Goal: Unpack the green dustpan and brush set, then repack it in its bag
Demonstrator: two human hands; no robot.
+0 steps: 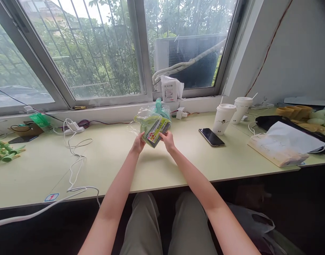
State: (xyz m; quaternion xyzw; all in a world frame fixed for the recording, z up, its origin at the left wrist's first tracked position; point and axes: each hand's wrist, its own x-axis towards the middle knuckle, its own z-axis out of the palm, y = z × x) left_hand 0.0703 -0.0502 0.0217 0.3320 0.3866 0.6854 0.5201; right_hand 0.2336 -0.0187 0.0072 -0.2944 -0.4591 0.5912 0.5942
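A small green dustpan and brush set (pixel 144 124) in clear plastic wrap is held tilted above the table, with a printed yellow-green label across its dark bristles. My left hand (pixel 139 142) is closed on its lower left edge. Gripping the lower right side is my right hand (pixel 168 140), its thumb on the front near the label. Directly behind the set shows a teal handled piece (pixel 158 105), partly covered; I cannot tell whether it is separate. Loose plastic wrap sticks out at the left.
A phone (pixel 211 137) and two white paper cups (pixel 224 118) with straws stand on the right of the table (pixel 109 159), beside a tissue pack (pixel 280 145). White cables (pixel 76 159) run down the left side. A tissue box (pixel 169 89) sits on the window sill.
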